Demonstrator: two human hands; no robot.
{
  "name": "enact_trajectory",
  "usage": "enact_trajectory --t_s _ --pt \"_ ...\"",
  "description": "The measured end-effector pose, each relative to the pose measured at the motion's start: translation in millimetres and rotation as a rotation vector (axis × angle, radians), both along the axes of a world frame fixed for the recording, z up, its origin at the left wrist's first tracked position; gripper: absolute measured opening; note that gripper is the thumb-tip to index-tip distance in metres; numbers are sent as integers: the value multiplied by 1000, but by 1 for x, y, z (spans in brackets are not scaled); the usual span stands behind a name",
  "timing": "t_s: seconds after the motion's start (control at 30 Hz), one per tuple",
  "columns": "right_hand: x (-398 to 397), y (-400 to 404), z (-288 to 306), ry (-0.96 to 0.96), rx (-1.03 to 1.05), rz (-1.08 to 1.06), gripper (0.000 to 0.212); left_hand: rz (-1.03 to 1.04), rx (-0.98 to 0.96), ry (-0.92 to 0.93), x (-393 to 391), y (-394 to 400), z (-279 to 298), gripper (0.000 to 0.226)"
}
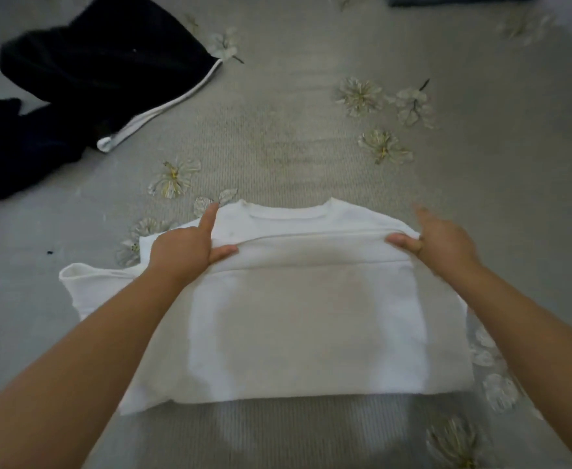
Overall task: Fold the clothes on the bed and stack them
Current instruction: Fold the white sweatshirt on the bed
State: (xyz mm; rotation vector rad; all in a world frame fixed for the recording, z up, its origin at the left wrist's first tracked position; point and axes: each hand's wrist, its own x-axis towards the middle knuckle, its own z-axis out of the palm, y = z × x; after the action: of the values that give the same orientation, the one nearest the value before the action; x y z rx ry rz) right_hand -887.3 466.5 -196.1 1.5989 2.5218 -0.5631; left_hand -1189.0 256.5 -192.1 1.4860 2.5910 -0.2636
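On the bed, just in front of the person, a white top lies flat with its lower part doubled up toward the collar. Left hand and right hand each pinch the folded hem at a side. Judged mid-fold; next likely a crosswise fold, with the dark clothes at far left unfolded.

The person's forearms are bare up to the frame's edge, with no sleeves showing. The left hand and right hand are ungloved.
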Motion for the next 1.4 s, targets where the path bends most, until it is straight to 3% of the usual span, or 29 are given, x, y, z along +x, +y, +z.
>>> enact_trajectory --t_s 0.37,0.5,0.6,0.67,0.8,0.87,0.93,1.07,1.13,1.27,1.33,1.4 --pt "-75 105 -58 -177 -26 -24 87 36 -71 -3 -67 116 -70 81" --pt "-83 123 -72 -215 -90 -44 85 18 -115 -92 -77 143 -93 79" --pt "-91 131 -79 -330 -84 92 85 -58 -164 -12 -76 154 -104 75" --pt "-95 130 -82 -410 39 239 80 -79 -141 47 -73 152 -106 68" --pt "-104 102 -85 -98 207 352 52 -276 309 -16 -57 125 -114 49" --pt "-104 71 -93 50 310 417 41 -334 367 -28 -43 99 -120 49" --pt "-107 34 -106 37 259 485 45 -293 255 -74 -30 71 -125 63" --pt "-112 -5 -129 -108 45 508 74 -106 4 -115 -26 15 -132 74" --pt "-109 -3 -137 -123 -16 495 85 17 -40 -159 -33 -9 -133 80" --pt "-104 4 -140 -157 -18 506 83 350 -54 -213 -47 -51 -134 103" --pt "-101 2 -142 -140 -8 475 89 416 -104 -221 -53 -67 -135 98" --pt "-100 -5 -146 -161 -11 414 86 427 -159 -234 -59 -77 -139 73"
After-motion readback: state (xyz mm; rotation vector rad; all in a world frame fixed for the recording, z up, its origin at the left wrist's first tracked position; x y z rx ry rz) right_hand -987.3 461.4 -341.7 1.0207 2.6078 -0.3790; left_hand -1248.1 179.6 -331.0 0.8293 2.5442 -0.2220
